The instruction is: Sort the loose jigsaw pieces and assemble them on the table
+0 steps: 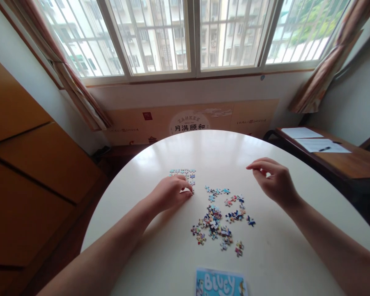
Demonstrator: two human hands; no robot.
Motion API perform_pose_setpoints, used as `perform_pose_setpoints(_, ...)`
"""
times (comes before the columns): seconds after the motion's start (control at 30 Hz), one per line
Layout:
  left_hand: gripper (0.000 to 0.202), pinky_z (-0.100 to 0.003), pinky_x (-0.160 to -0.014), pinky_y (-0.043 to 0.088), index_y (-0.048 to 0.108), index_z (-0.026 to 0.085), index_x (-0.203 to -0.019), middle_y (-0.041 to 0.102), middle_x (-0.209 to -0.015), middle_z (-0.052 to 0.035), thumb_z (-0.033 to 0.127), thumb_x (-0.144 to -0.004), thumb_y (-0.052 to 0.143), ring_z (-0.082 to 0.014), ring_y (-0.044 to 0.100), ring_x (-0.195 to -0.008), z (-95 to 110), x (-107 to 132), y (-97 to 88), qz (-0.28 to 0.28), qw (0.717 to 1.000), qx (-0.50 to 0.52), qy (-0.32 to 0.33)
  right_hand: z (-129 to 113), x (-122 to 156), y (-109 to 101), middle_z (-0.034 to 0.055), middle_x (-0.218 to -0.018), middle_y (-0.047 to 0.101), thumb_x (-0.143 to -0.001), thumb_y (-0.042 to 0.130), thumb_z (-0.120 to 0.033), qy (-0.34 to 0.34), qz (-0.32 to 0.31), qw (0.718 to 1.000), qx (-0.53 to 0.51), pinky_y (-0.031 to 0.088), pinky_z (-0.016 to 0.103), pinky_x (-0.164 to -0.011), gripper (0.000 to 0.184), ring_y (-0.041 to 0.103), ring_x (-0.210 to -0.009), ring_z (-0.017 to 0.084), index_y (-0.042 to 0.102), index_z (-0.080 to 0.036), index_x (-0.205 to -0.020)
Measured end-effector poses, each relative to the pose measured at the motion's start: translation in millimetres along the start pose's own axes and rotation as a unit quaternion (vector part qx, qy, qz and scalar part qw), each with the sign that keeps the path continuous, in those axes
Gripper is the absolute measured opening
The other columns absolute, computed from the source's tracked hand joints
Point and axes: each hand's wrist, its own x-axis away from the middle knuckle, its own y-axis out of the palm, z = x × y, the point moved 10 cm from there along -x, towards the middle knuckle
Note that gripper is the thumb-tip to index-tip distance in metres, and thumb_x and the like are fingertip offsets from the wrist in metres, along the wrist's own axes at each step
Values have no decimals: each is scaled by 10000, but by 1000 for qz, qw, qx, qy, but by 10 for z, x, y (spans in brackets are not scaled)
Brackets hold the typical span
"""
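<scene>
My left hand (172, 191) is closed in a pinch at the lower right of a partly joined jigsaw frame (181, 170). A small puzzle piece (192, 192) shows at its fingertips, mostly covered by them. The hand hides the left and lower parts of the frame. Over the right side of the table, my right hand (274, 179) hovers with thumb and fingers drawn together, and no piece shows in it. Loose puzzle pieces (214, 218) lie heaped between the hands, with several more strung out above, including light blue pieces (217, 191) and dark blue ones (251, 221).
All this rests on a round white table (126, 230). A light blue Bluey box or card (221, 283) lies at the near edge. On the right stands a wooden side table (357, 164) with papers (322, 145) and pens. Behind are a printed cardboard panel (249, 119) and windows.
</scene>
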Motion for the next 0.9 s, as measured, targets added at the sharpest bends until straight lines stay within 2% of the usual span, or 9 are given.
perform_pose_setpoints(0.27,145,-269,-727,477,781,289,-866,697,-876,6,199,-826,674,-160,639,-788,-19,-3,0,22,1000,5,-2,-75,5,93,54,-851,690,-822,561,-110,-15,-27,999,-11,450,292,-531,188,607,-712,175,727,-195,-796)
perform_pose_setpoints(0.4,149,-266,-729,474,781,288,-865,694,-870,4,194,-831,671,-156,632,-781,-7,-5,-11,21,1000,10,-4,-111,4,121,46,-859,698,-819,561,-102,-26,-73,997,-13,451,289,-540,189,581,-659,149,725,-197,-811)
perform_pose_setpoints(0.53,147,-265,-710,472,778,283,-860,693,-865,2,201,-835,659,-146,624,-747,-8,-16,-19,25,1000,5,0,-274,47,261,27,-850,702,-826,547,-89,-50,-189,980,-24,451,276,-561,224,563,-623,119,733,-206,-866)
perform_pose_setpoints(0.73,150,-261,-682,479,775,248,-910,703,-886,-24,268,-862,635,-137,625,-730,6,-28,-63,31,999,9,25,-798,354,599,3,-839,711,-826,585,-102,-84,-408,907,-56,469,256,-622,242,619,-696,119,745,-237,-948)
perform_pose_setpoints(0.8,164,-268,-685,481,777,241,-911,702,-877,-28,285,-881,622,-137,624,-723,28,-24,-99,41,999,10,32,-988,458,663,-2,-847,718,-835,607,-128,-105,-442,889,-57,465,261,-643,218,630,-716,122,744,-248,-955)
perform_pose_setpoints(0.9,184,-272,-676,477,779,235,-889,695,-853,-29,299,-900,607,-139,619,-720,79,-16,-132,51,998,5,41,-1172,562,716,-1,-822,711,-844,646,-182,-133,-457,878,-46,442,267,-639,128,621,-698,123,740,-247,-902)
